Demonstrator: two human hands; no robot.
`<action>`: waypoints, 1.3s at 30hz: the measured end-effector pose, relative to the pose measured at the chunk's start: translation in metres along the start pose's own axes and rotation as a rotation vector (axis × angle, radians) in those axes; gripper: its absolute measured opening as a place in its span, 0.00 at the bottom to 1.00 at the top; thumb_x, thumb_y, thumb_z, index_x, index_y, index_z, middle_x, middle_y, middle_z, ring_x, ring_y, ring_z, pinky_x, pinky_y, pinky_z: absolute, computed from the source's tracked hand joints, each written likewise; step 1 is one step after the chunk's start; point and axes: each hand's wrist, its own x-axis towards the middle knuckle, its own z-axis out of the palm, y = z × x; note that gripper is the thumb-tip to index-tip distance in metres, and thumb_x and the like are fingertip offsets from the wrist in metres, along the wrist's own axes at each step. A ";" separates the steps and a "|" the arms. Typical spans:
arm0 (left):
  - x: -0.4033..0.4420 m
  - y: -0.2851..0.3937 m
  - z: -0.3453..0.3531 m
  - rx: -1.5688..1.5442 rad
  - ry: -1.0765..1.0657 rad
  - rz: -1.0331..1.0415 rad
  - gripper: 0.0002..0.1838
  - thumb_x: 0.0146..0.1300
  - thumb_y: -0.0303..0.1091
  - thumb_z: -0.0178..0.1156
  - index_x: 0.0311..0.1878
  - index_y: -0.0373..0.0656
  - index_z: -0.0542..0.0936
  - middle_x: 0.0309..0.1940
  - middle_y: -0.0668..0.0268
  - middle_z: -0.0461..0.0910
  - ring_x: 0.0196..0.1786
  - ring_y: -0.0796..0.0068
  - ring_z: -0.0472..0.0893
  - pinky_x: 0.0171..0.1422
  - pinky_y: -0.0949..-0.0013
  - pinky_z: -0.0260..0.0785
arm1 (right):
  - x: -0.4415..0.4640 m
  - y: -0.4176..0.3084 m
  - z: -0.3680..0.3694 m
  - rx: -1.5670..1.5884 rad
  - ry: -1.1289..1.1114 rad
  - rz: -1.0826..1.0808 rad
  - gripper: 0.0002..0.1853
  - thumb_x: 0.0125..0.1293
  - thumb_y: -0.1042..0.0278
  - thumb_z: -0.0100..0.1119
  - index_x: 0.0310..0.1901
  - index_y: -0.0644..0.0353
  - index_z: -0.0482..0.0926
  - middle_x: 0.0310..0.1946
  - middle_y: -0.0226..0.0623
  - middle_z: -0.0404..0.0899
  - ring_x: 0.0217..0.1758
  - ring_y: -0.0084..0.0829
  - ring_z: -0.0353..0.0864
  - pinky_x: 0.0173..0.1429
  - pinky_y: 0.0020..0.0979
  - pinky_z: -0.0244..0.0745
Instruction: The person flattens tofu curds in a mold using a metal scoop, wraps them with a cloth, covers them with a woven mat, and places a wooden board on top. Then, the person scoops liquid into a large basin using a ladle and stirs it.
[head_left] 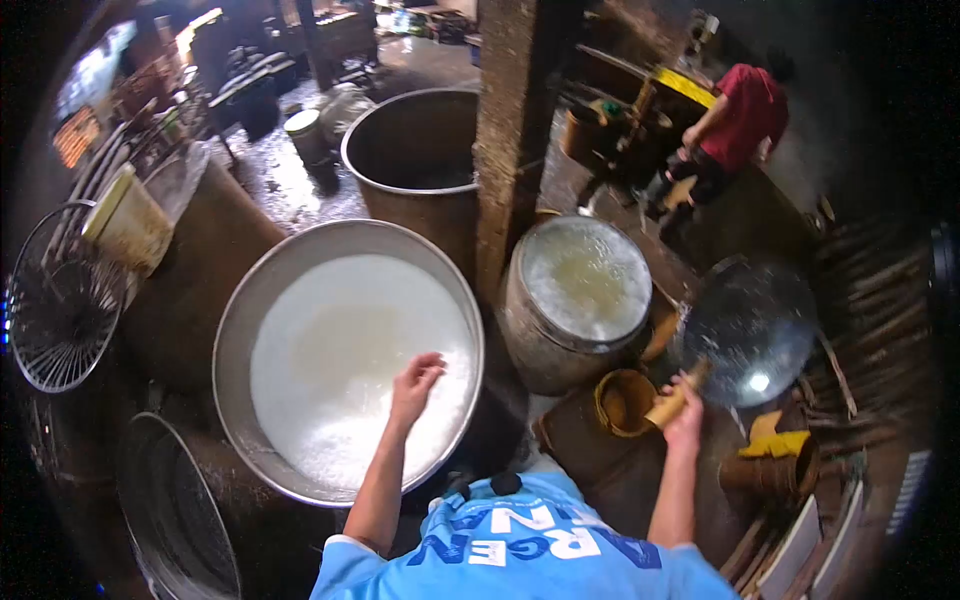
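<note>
A smooth, tan cylindrical handle is held obliquely in the right hand, its fingers wrapped around it, beside a round, dark, glossy pan-like vessel; whether the two are joined cannot be told. The left hand is held over a wide metal vat filled with white, frothy liquid; its fingers are bent, but whether they are closed cannot be told.
</note>
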 end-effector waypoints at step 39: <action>-0.296 -0.179 0.128 -0.348 1.530 -1.095 0.10 0.55 0.40 0.53 0.38 0.48 0.72 0.35 0.66 0.73 0.29 0.68 0.73 0.36 0.58 0.64 | 0.342 0.137 0.034 -0.812 -0.304 0.944 0.07 0.57 0.75 0.57 0.26 0.62 0.68 0.16 0.34 0.67 0.14 0.25 0.68 0.17 0.30 0.68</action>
